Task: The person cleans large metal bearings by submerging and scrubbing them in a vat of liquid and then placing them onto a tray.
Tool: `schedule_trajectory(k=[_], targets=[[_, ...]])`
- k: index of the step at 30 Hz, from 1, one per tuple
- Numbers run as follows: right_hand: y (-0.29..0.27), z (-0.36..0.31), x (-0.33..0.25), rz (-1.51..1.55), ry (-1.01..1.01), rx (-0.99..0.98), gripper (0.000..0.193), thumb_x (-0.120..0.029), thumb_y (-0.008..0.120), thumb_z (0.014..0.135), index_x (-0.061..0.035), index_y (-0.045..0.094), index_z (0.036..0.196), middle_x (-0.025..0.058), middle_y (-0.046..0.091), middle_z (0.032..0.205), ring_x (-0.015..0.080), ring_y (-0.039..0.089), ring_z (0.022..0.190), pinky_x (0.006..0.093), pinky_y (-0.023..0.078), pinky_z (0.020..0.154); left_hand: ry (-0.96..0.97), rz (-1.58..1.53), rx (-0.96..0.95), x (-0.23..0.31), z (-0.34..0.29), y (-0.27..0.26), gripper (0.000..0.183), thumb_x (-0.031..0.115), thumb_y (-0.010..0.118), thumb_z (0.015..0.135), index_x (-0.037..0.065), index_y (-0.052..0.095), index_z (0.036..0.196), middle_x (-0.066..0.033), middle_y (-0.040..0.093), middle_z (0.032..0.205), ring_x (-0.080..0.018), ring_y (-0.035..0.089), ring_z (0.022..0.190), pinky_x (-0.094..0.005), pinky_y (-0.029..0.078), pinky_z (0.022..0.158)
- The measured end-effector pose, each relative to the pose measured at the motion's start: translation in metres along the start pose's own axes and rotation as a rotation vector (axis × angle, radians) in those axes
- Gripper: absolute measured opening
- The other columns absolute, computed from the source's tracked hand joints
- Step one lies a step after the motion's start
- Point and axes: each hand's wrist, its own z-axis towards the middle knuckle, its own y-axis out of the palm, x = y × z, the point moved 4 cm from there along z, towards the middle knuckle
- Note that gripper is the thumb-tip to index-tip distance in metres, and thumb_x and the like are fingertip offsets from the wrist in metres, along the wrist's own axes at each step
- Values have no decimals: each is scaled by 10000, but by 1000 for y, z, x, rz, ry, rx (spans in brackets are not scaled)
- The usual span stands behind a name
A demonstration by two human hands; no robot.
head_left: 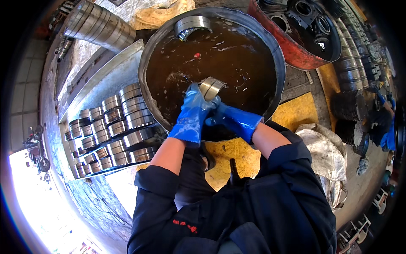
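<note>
Over the murky brown liquid, a shiny metal bearing ring (212, 87) is gripped between my two hands, both in blue rubber gloves. My left hand (193, 111) is closed around the ring's left side. Against its lower edge, my right hand (220, 111) is also closed, with its fingers partly hidden. Beneath them stands a large round metal tub (277, 55) holding the liquid. A roller bearing (193, 26) rests at the tub's far rim, and a small red bit (197, 55) shows in the liquid.
On the left, a metal tray (99, 78) carries rows of shiny bearing rings (114, 127). Behind it rises a stack of larger rings (99, 27). A red tub (292, 53) with dark metal parts stands far right. A dirty white sack (325, 156) lies near right.
</note>
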Motion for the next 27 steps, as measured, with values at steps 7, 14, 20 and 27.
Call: schedule_trajectory(k=[7, 14, 20, 27], targets=[[10, 30, -35, -1013, 631, -300, 441, -264, 734, 785, -61, 670, 1171, 196, 728, 1081, 383, 699, 1027, 446, 560, 882, 67, -195, 43, -18, 36, -15, 711, 374, 827, 684, 14, 608, 1257, -219, 709, 1143, -367, 696, 1056, -422, 562, 914], [20, 42, -5, -999, 801, -311, 289, -246, 716, 812, -79, 736, 1048, 163, 735, 1093, 356, 705, 1030, 436, 563, 875, 98, -105, 51, -24, 31, -29, 764, 360, 823, 702, 21, 568, 1337, -238, 668, 1240, -375, 654, 1168, -433, 534, 994], [-7, 34, 5, -961, 793, -238, 293, -231, 719, 813, -79, 736, 1062, 157, 736, 1085, 353, 704, 1021, 427, 562, 865, -33, -87, -58, -15, 35, -31, 792, 307, 808, 737, -32, 492, 1379, -209, 629, 1340, -327, 617, 1249, -394, 522, 1017], [5, 48, -24, -1030, 760, -389, 299, -213, 723, 813, -79, 736, 1080, 150, 736, 1076, 349, 704, 1010, 417, 561, 854, -11, -272, 32, -45, 53, -16, 628, 203, 767, 759, -102, 534, 1256, -185, 662, 1308, -251, 650, 1202, -333, 519, 1004]])
